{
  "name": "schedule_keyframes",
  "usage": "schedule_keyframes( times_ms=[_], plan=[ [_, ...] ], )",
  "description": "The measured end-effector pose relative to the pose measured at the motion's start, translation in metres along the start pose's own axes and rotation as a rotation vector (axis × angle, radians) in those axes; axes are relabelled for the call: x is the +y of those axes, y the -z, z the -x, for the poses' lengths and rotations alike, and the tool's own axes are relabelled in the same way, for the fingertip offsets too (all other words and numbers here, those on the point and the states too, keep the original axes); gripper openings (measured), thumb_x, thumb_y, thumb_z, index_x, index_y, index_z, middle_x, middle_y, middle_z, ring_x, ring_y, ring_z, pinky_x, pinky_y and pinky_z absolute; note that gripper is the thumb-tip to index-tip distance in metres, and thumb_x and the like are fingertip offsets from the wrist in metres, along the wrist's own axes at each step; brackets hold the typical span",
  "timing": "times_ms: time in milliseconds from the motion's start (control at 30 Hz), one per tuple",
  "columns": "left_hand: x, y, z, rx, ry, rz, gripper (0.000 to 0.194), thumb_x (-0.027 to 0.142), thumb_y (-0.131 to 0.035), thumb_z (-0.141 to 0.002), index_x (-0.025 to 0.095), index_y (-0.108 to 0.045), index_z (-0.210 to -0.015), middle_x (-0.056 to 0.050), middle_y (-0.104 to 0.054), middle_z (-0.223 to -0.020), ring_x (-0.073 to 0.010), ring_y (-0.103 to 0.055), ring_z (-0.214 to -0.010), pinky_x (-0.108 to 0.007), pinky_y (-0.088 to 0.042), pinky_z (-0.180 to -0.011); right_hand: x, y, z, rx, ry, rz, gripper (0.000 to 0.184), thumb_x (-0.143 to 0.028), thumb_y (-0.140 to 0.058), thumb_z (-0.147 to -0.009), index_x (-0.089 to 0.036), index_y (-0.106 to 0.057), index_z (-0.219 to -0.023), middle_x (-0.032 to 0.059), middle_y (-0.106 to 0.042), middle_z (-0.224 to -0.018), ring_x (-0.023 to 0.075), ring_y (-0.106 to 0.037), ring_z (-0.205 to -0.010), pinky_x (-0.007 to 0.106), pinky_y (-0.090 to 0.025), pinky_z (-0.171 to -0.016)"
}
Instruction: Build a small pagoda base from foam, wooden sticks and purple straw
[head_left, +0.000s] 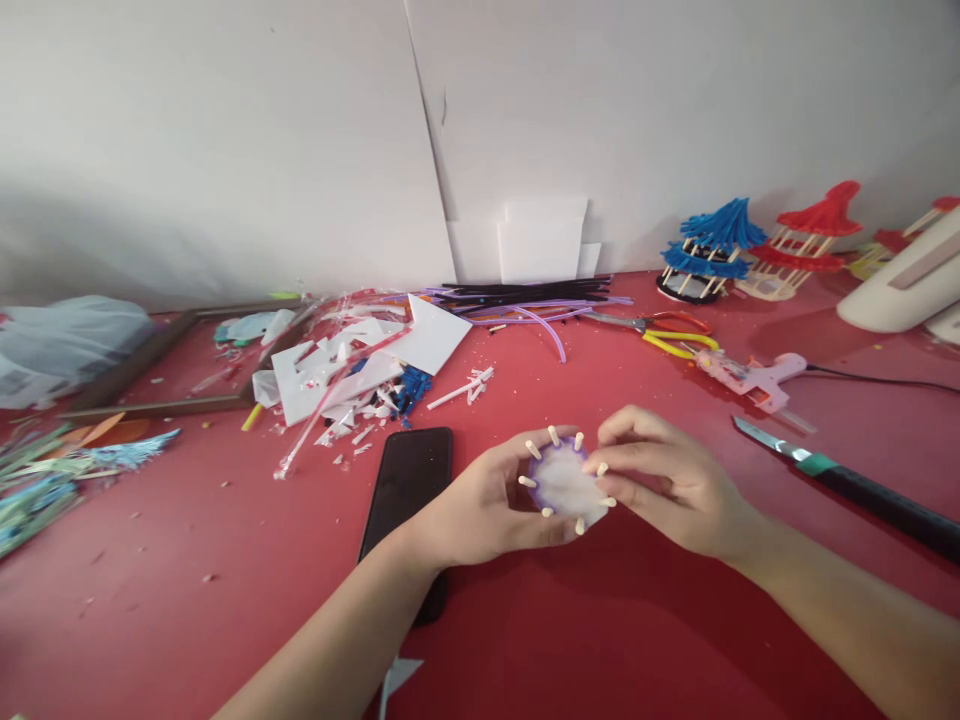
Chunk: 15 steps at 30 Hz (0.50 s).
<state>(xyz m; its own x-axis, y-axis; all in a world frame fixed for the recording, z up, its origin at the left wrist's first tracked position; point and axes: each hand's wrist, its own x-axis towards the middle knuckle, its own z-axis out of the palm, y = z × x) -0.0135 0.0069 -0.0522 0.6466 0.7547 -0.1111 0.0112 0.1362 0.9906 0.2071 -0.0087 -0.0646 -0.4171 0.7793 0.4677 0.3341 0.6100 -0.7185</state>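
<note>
A round white disc (566,482) with a purple rim sits between my hands, held a little above the red table. Several short pale wooden sticks stand around its edge. My left hand (487,495) wraps the disc from the left, thumb along the near side and fingers behind the far side. On the right, my right hand (667,478) pinches one pale stick (602,469) at the disc's rim between thumb and fingers. A black phone (412,475) lies flat on the table, partly under my left forearm.
Paper scraps (360,370) and a brown frame (161,400) lie to the left. Black and purple pipe cleaners (525,297), yellow-handled pliers (675,340), a pink glue gun (757,378) and a utility knife (862,495) lie beyond and right. A blue-roofed model (709,255) and red-roofed model (802,245) stand behind.
</note>
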Motion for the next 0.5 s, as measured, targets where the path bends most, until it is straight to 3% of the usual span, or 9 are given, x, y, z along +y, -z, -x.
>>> schedule_keyframes(
  times_ms=[133,200,500],
  plan=[
    [0.006,-0.002,0.0,-0.061,0.046,0.074,0.049,0.011,-0.075,-0.066,0.021,-0.06,-0.112,-0.002,-0.061,-0.095,-0.0123,-0.058,-0.08,-0.025,-0.05,-0.071,-0.003,0.002,0.001,-0.117,-0.134,-0.142,0.01,-0.024,-0.053,-0.091,-0.021,-0.062,-0.087,0.0035,-0.047,-0.093,0.013,-0.054,-0.083,0.026,-0.049,-0.072],
    [0.006,-0.003,0.001,-0.059,0.027,0.073,0.047,0.01,-0.076,-0.065,0.02,-0.06,-0.108,-0.003,-0.061,-0.098,-0.0127,-0.058,-0.08,-0.025,-0.05,-0.071,-0.003,0.0,0.001,-0.124,-0.141,-0.167,0.009,-0.026,-0.056,-0.09,-0.021,-0.06,-0.084,0.0032,-0.046,-0.094,0.0132,-0.052,-0.083,0.026,-0.048,-0.073],
    [-0.011,0.001,-0.001,0.013,-0.159,-0.21,0.056,0.02,-0.072,-0.074,0.02,-0.043,-0.123,-0.007,-0.059,-0.107,-0.0157,-0.059,-0.088,-0.03,-0.05,-0.082,-0.002,-0.011,0.001,0.074,-0.167,-0.1,0.005,-0.018,-0.058,-0.088,-0.022,-0.061,-0.087,-0.0002,-0.052,-0.084,0.0089,-0.055,-0.072,0.021,-0.048,-0.064]
  ],
)
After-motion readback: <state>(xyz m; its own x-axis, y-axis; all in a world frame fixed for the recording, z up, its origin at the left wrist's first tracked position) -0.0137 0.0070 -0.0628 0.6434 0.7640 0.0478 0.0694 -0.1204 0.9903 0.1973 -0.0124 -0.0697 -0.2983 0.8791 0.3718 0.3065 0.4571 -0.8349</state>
